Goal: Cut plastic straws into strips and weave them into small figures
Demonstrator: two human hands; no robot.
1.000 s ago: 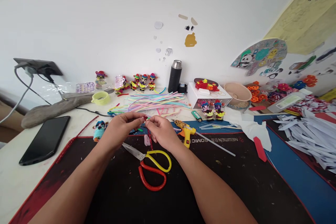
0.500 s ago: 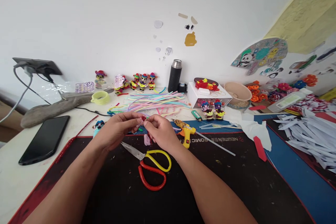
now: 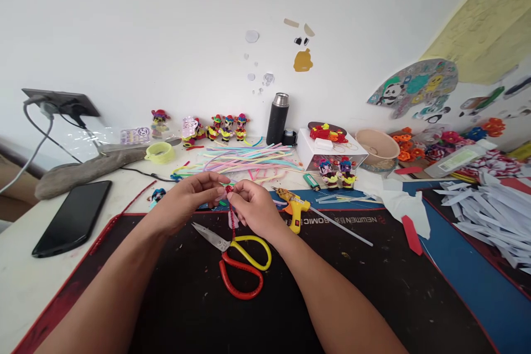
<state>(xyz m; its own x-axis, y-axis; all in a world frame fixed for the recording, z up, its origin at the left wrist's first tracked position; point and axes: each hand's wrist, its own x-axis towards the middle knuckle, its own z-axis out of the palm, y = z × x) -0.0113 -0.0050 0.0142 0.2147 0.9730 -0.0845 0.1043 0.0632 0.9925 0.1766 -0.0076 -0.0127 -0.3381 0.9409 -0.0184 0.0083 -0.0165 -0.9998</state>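
Note:
My left hand (image 3: pixel 191 199) and my right hand (image 3: pixel 256 209) meet over the back of the black mat, thumbs and fingertips pinched. Between them is a red, glittery pipe cleaner (image 3: pixel 232 215), bunched at the top with its tail hanging down. A small pale pink piece (image 3: pixel 235 222) shows behind that tail, partly covered. Just below my hands lie scissors (image 3: pixel 244 265) with one yellow and one red handle, blades pointing to the upper left. To the right of my right hand rests a yellow hot glue gun (image 3: pixel 295 211) with a clear glue stick in it.
Pastel pipe cleaners (image 3: pixel 253 159) lie in a pile behind my hands. Small figurines (image 3: pixel 227 128) and a black thermos (image 3: pixel 277 120) stand along the wall. A phone (image 3: pixel 73 218) is at left, a white box (image 3: pixel 332 152) at back right, paper strips (image 3: pixel 492 224) at far right.
The red pipe cleaner's tail now hangs down in front of the pale pink piece, where less of it showed before. Both hands stay pinched in nearly the same place.

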